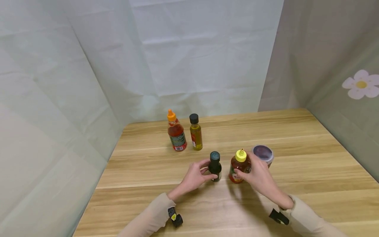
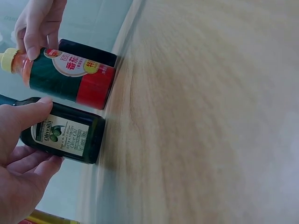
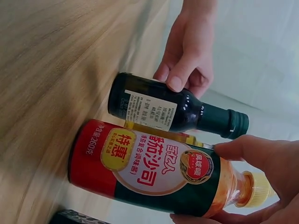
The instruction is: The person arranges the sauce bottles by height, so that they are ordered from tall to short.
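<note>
My left hand (image 1: pixel 196 176) pinches a dark green olive oil bottle (image 1: pixel 215 166) between thumb and fingers. Its cream label (image 2: pixel 63 135) faces the left wrist camera. To its right, my right hand (image 1: pixel 260 172) grips a ketchup squeeze bottle (image 1: pixel 236 167) with a yellow nozzle cap, thumb on one side and fingers on the other. A red and green label (image 3: pixel 145 163) wraps that bottle. Both bottles stand upright on the wooden table (image 1: pixel 133 204), side by side with a small gap between them.
Farther back stand a red sauce bottle (image 1: pixel 177 133) with an orange tip and a small yellow oil bottle (image 1: pixel 196 135) with a black cap. A round dark-lidded jar (image 1: pixel 263 153) sits just behind my right hand. Pale cloth (image 1: pixel 201 59) hangs beyond the table's back edge.
</note>
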`<control>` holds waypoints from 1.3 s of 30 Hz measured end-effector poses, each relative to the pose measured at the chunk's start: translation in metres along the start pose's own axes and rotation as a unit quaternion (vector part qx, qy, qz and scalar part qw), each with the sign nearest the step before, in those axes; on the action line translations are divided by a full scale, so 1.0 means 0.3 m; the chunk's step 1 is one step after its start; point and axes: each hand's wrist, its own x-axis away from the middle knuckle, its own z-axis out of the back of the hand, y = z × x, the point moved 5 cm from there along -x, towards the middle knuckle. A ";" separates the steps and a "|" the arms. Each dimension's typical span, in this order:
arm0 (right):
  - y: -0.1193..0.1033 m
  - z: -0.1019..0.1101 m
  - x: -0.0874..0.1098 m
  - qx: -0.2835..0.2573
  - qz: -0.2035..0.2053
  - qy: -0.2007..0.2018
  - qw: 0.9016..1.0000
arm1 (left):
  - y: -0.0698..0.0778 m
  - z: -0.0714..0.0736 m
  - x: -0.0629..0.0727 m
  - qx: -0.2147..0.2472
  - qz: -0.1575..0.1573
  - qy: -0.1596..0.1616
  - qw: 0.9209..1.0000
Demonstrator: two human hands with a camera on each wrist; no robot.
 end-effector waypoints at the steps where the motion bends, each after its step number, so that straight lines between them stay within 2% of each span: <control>1: -0.001 -0.001 -0.001 0.002 0.003 0.001 1.000 | 0.000 0.001 0.000 -0.002 0.000 0.000 1.000; 7: -0.017 0.006 -0.019 0.015 0.021 0.010 1.000 | 0.003 0.002 0.000 -0.010 0.003 0.001 1.000; 14: -0.048 0.026 -0.077 0.008 0.036 0.005 0.999 | 0.000 0.000 0.002 -0.004 -0.001 0.005 1.000; 22: -0.065 0.026 -0.157 -0.016 0.021 -0.026 0.999 | 0.005 0.000 0.002 -0.017 -0.003 0.000 1.000; 29: -0.081 0.010 -0.239 -0.052 -0.010 -0.056 0.997 | 0.005 0.002 0.001 -0.014 -0.005 -0.001 1.000; 39: -0.091 -0.037 -0.318 -0.049 -0.038 -0.053 0.997 | 0.008 0.001 0.005 -0.016 0.002 0.004 1.000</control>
